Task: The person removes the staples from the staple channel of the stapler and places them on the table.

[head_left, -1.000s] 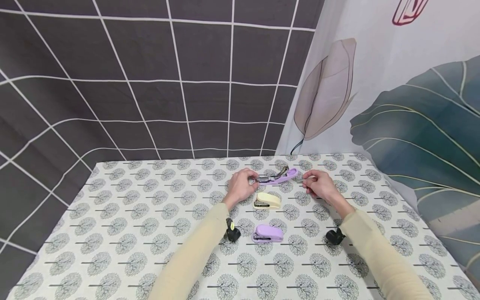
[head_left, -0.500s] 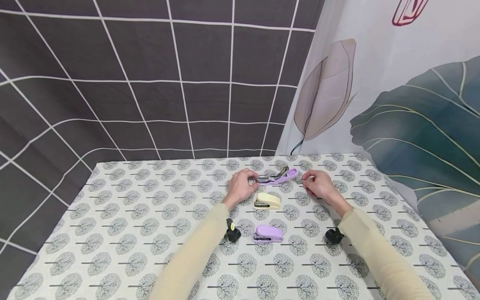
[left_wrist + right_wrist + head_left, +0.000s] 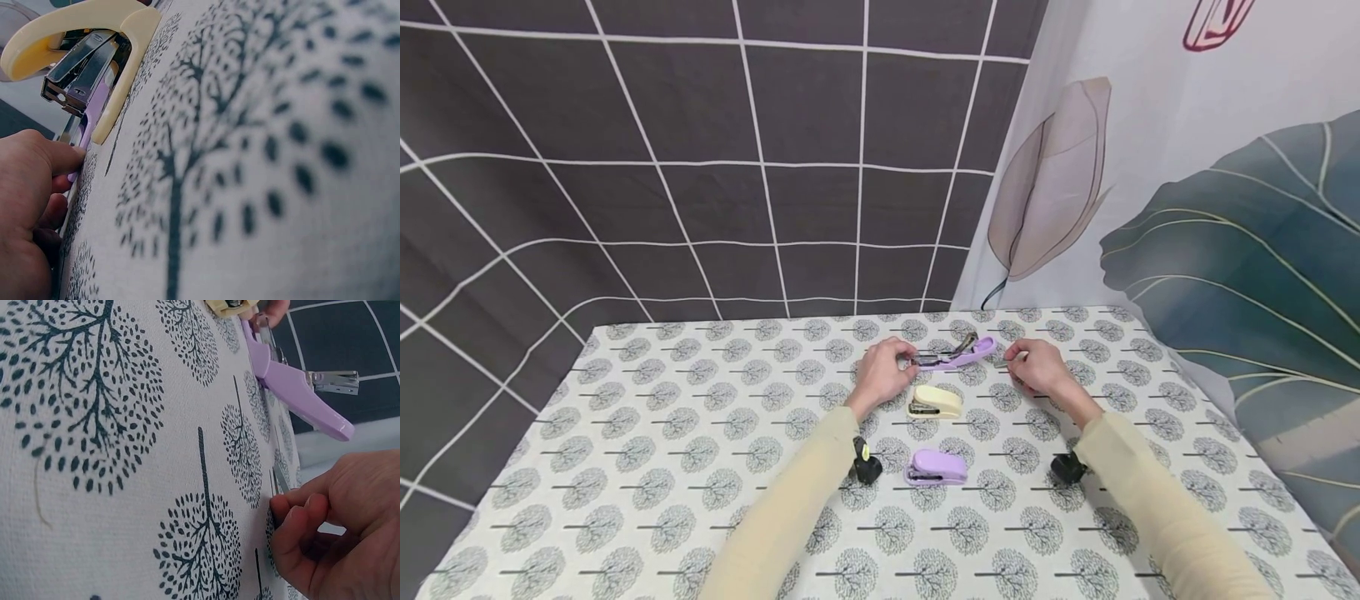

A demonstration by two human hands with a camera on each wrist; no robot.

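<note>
A purple stapler (image 3: 976, 352) lies swung open on the cloth, its metal magazine (image 3: 337, 382) raised away from the purple body. My left hand (image 3: 880, 371) pinches the stapler's left end between thumb and fingers, as the left wrist view also shows with the hand (image 3: 28, 200) low at the left. To the right of the stapler, my right hand (image 3: 1040, 367) holds a thin grey strip (image 3: 280, 477), which resembles a row of staples, between thumb and fingertips. The strip is apart from the stapler, and most of it is hidden by the fingers.
A cream stapler (image 3: 942, 401) sits just in front of the opened one. Closer to me is a second purple stapler (image 3: 937, 467), closed. All rest on a tree-patterned tablecloth (image 3: 700, 454); a dark gridded curtain (image 3: 700, 200) hangs behind.
The grey strip shows less beyond my right fingertips in the head view, and those fingers have shifted very slightly. My left hand and the staplers stay where they were.
</note>
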